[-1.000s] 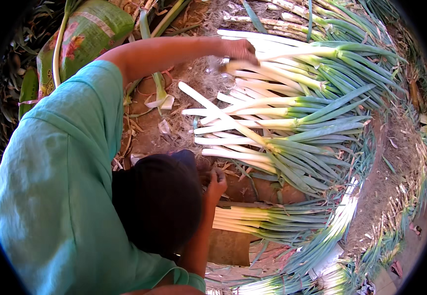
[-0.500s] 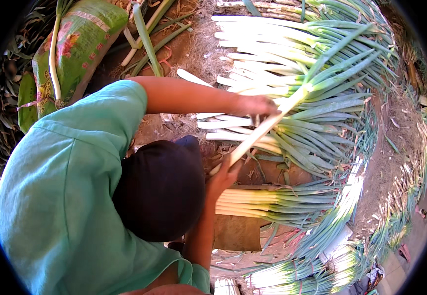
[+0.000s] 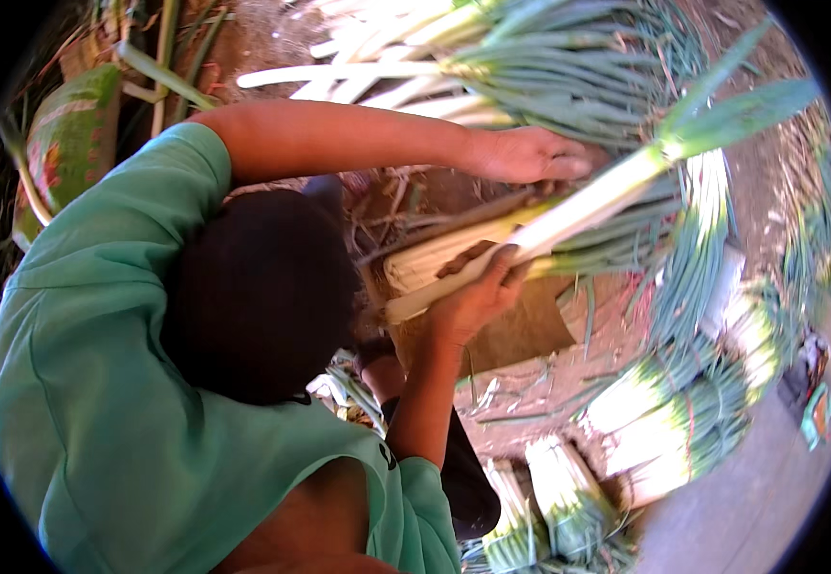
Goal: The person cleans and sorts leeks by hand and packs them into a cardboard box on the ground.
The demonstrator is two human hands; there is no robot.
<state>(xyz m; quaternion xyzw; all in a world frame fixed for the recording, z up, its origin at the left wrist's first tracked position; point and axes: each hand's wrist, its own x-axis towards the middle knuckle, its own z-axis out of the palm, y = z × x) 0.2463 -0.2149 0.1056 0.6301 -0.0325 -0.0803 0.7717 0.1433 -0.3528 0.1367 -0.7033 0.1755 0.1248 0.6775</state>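
My right hand [image 3: 478,301] is closed around the pale lower shaft of a large green onion [image 3: 592,198]. The stalk slants across the middle, white end at lower left, green leaves spreading at upper right. Just above the shaft reaches my left hand [image 3: 535,156], its fingers loosely extended and somewhat blurred; nothing shows in it. Beneath the held stalk lies a bundle of cleaned green onions [image 3: 415,265], partly covered by it and my right hand. More loose green onions [image 3: 549,72] spread out beyond my left forearm.
Tied green onion bundles [image 3: 568,497] stand at the lower right. A brown flat sheet [image 3: 521,330] lies under the cleaned bundle. The green patterned sack [image 3: 76,129] is at the upper left. My dark-clothed leg [image 3: 463,478] shows below my right forearm.
The view has swung so the pile sits higher and further left. My left hand has come off the stalk; my right hand still grips it, now over the cleaned bundle.
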